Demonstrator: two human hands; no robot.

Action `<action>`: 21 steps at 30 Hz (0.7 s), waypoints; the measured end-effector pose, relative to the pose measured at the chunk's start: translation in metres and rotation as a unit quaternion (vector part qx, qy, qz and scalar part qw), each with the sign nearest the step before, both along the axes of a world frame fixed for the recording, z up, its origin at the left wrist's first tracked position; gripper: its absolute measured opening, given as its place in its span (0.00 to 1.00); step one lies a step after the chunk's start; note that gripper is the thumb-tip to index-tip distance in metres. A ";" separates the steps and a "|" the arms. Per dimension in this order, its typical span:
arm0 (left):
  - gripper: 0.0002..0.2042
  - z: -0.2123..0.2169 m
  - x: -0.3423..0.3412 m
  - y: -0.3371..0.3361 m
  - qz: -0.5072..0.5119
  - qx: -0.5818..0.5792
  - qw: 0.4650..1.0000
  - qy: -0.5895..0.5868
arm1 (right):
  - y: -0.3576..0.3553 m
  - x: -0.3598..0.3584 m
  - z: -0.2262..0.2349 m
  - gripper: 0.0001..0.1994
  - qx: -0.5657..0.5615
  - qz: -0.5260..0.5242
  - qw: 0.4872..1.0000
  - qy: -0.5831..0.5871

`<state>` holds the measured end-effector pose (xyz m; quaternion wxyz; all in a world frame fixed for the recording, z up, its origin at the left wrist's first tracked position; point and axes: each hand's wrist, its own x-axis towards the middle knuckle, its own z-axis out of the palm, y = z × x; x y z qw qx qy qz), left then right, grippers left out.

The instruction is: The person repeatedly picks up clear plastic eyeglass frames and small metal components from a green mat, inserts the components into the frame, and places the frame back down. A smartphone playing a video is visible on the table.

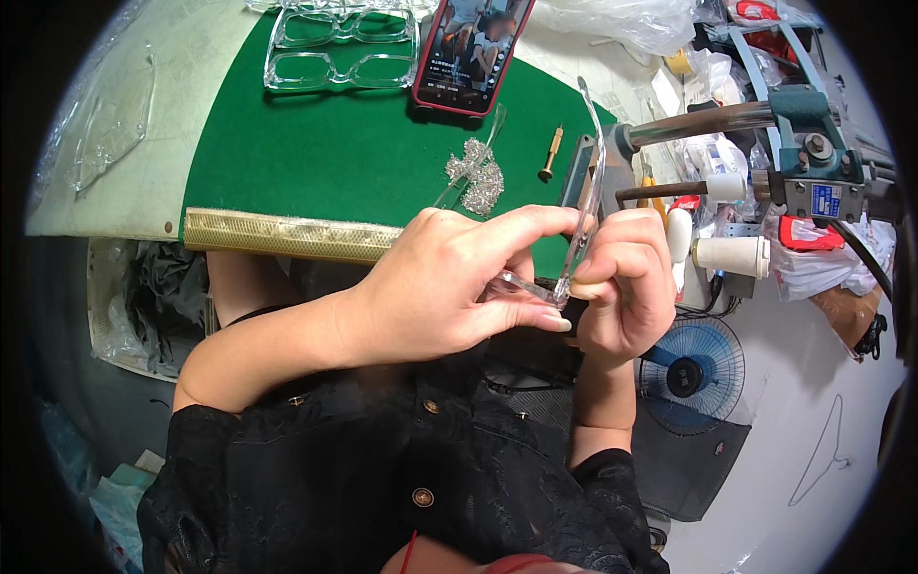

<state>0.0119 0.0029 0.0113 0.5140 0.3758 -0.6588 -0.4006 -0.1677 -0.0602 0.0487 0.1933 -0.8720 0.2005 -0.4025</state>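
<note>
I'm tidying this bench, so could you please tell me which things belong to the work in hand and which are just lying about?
In hand:
left hand
right hand
clear temple arm, held by both hands

Lying about:
clear spectacle fronts
phone
small clear parts on the green mat
brass-tipped tool
blue fan

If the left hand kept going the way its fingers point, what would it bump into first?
The left hand points right, so it would probably meet the right hand first, just past the clear glasses arm both hold. Depth is hard to judge.
</note>
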 end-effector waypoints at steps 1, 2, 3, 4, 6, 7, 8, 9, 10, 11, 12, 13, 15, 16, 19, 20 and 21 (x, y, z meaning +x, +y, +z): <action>0.32 -0.001 0.000 0.000 0.001 0.001 1.000 0.000 | 0.000 0.000 -0.001 0.10 0.008 0.001 1.000 -0.006; 0.33 -0.001 -0.001 0.000 0.002 0.002 1.000 0.000 | 0.000 -0.001 -0.002 0.11 0.016 0.003 1.000 -0.013; 0.33 -0.001 -0.001 0.000 0.003 0.000 1.000 0.000 | 0.000 0.000 -0.002 0.10 0.021 0.002 1.000 -0.015; 0.33 -0.001 -0.001 0.000 0.005 -0.003 1.000 0.000 | 0.000 0.000 -0.002 0.10 0.027 0.000 0.999 -0.017; 0.33 -0.001 -0.001 0.001 0.011 -0.013 1.000 -0.005 | 0.001 0.000 -0.003 0.10 0.035 0.000 0.999 -0.022; 0.33 -0.001 -0.001 0.001 0.016 -0.020 1.000 -0.011 | 0.001 0.000 -0.003 0.10 0.038 0.000 0.999 -0.025; 0.33 -0.002 -0.001 0.001 0.020 -0.027 0.999 -0.017 | 0.001 0.000 -0.004 0.10 0.041 0.001 0.999 -0.028; 0.34 -0.002 -0.001 0.001 0.023 -0.030 0.999 -0.018 | 0.001 0.000 -0.003 0.10 0.030 0.001 0.999 -0.022; 0.34 -0.002 -0.002 0.001 0.025 -0.033 0.999 -0.019 | 0.000 0.000 -0.003 0.10 0.019 0.002 1.000 -0.016; 0.34 -0.002 -0.002 0.001 0.027 -0.035 0.999 -0.020 | 0.000 0.000 -0.002 0.10 0.008 0.002 1.000 -0.010; 0.34 -0.001 -0.002 0.000 0.029 -0.039 0.999 -0.021 | 0.001 -0.001 -0.003 0.09 0.011 -0.003 1.000 -0.012; 0.34 0.000 -0.003 0.000 0.031 -0.042 0.998 -0.023 | 0.002 0.000 -0.003 0.09 0.013 -0.007 1.000 -0.015; 0.33 0.000 -0.003 0.000 0.033 -0.046 0.998 -0.025 | 0.003 -0.001 -0.004 0.09 0.015 -0.011 1.000 -0.017; 0.33 0.000 -0.004 0.000 0.032 -0.046 0.998 -0.025 | 0.003 -0.001 -0.003 0.09 0.014 -0.010 1.000 -0.017; 0.33 0.000 -0.004 -0.001 -0.001 -0.002 1.000 0.025 | 0.002 -0.001 -0.005 0.09 0.028 -0.007 0.999 -0.025; 0.32 0.001 -0.004 -0.001 -0.016 0.020 0.998 0.050 | 0.002 -0.001 -0.005 0.08 0.035 -0.007 0.999 -0.028; 0.32 0.001 -0.004 0.000 -0.025 0.031 0.997 0.063 | 0.002 -0.001 -0.005 0.09 0.037 -0.007 0.999 -0.031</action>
